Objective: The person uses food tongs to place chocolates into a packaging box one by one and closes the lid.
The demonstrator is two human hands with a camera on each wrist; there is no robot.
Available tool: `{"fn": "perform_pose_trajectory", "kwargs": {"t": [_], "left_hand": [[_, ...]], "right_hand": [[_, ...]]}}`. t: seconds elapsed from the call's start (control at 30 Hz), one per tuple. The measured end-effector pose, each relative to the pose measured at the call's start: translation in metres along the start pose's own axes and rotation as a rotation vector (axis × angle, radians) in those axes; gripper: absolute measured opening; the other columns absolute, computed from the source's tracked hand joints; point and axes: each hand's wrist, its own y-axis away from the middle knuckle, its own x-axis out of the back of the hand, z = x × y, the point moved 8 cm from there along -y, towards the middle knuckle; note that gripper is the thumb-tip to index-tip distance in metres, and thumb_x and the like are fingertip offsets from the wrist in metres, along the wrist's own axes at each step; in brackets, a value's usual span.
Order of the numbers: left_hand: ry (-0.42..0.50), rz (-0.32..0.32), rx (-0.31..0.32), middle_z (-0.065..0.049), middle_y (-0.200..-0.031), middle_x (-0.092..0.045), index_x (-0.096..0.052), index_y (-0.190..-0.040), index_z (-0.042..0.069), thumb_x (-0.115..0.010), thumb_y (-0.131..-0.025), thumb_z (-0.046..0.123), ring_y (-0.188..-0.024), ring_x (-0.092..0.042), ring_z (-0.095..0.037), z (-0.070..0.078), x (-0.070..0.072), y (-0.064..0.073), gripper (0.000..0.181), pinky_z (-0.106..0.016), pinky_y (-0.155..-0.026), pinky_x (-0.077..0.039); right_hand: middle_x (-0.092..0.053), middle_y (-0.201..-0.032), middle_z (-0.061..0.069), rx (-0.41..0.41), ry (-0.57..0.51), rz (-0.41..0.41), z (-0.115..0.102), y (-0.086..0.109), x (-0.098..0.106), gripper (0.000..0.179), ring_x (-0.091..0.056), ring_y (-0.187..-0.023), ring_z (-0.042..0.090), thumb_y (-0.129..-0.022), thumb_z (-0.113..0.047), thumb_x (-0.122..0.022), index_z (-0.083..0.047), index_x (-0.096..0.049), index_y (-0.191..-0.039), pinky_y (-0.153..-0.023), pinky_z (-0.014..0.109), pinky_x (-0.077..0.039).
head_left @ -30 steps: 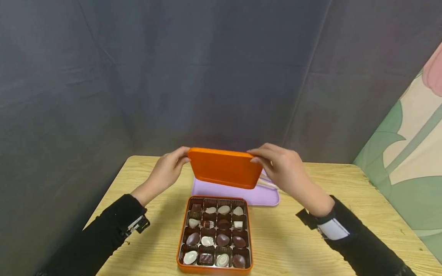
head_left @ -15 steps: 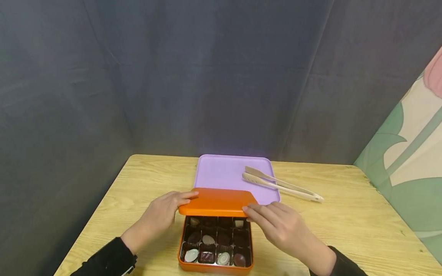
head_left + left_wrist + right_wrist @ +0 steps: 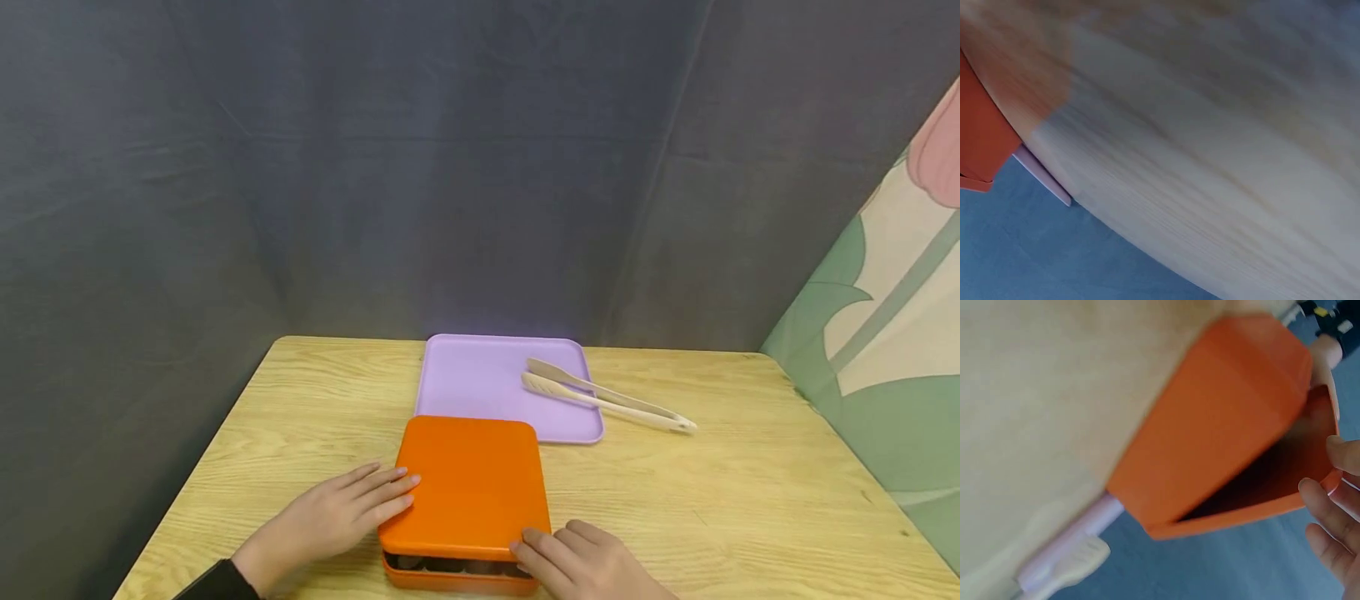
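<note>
An orange lid (image 3: 471,483) lies over an orange box (image 3: 459,582) at the table's near edge. Its front edge sits raised, and a dark gap shows the compartments inside. My left hand (image 3: 330,510) rests on the lid's left side with fingers stretched out flat; its thumb is hidden. At the front right corner my right hand (image 3: 581,562) holds the lid's edge. In the right wrist view, the thumb (image 3: 1342,455) and fingertips of that hand meet around the lid's rim, and the box's side wall (image 3: 1210,425) slopes away below the gap.
Behind the box lies a light purple tray (image 3: 465,371), its near edge partly covered by the lid. Beige tongs (image 3: 611,402) lie across the tray's right side and onto the wooden table (image 3: 720,483). A dark curtain (image 3: 450,183) hangs behind the table.
Both hands have brought the lid down and toward me, from upright above the tray to nearly flat over the box. It now covers the chocolates. The left hand's fingers have straightened.
</note>
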Motion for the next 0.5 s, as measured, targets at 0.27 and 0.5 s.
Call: {"fn": "perform_pose_trajectory", "kwargs": {"t": [0.27, 0.5], "left_hand": [[-0.026, -0.098, -0.034, -0.009, -0.13, -0.04, -0.04, -0.128, 0.007, -0.018, -0.095, 0.008, -0.114, -0.042, -0.02, 0.005, -0.001, 0.006, 0.041, -0.04, -0.089, -0.038], [-0.007, -0.053, 0.044, -0.002, -0.115, -0.053, -0.044, -0.126, 0.01, -0.019, -0.095, 0.007, -0.097, -0.053, -0.014, -0.012, 0.009, 0.0, 0.04, -0.035, -0.084, -0.043]], "right_hand": [[-0.061, -0.092, 0.005, 0.022, -0.01, 0.008, -0.012, 0.021, -0.021, 0.034, -0.04, -0.046, 0.003, -0.084, -0.035, -0.05, -0.006, -0.065, -0.095, -0.044, 0.011, -0.033], [-0.059, -0.096, 0.001, -0.126, -0.129, -0.03, 0.006, 0.02, -0.019, 0.022, -0.054, -0.064, 0.006, -0.082, -0.028, -0.056, -0.012, -0.064, -0.095, -0.053, 0.014, -0.043]]}}
